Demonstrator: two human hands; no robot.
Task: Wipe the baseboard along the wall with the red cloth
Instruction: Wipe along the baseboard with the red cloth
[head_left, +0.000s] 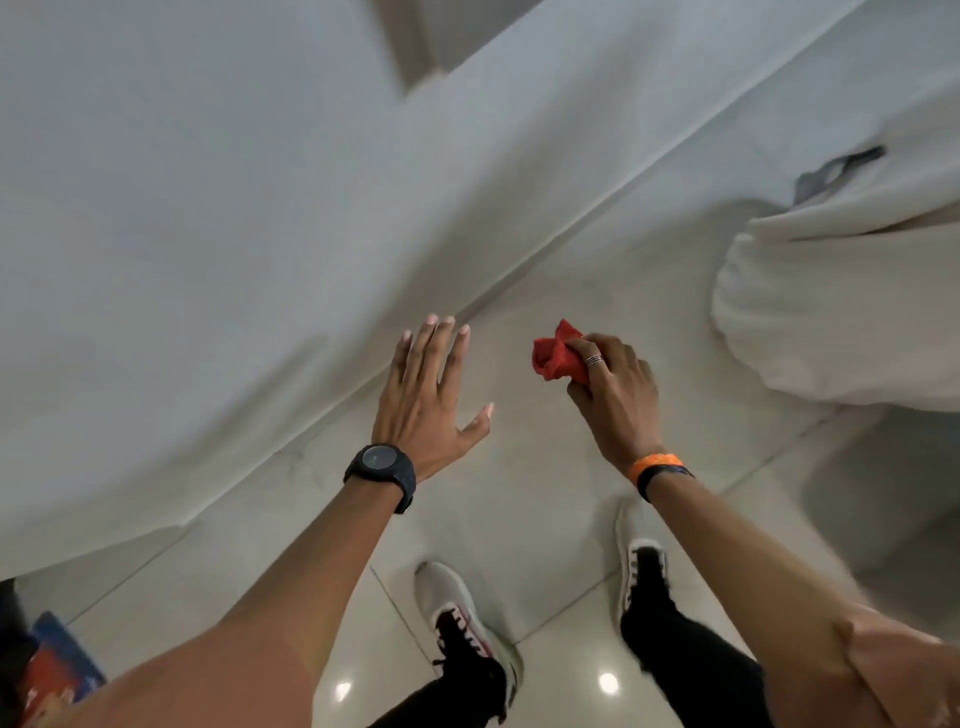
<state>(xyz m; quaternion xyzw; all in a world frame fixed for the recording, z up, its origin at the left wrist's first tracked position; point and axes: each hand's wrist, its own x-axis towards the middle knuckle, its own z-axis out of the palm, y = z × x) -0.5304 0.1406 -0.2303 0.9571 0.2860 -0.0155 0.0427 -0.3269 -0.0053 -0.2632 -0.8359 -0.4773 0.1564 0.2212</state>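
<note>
A: What's nearest?
B: My shoes (470, 618) on the floor tiles (545, 467). Then left hand (428, 400), spread wide, holding nothing; right hand (615, 387) clenched round the red cloth (556, 353), mid-air.
A: Baseboard?
B: Baseboard (332, 395) is beyond, untouched.
A: Risk?
B: Imo cloth's bunched, so only a small patch would touch and I'd leave streaks.

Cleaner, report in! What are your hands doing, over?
Right hand grips red cloth, bunched. Left hand open, empty. Baseboard not yet touched. Nothing blocking.

Black watch (381, 470), orange wristband (655, 463), finger ring (594, 359)
</note>
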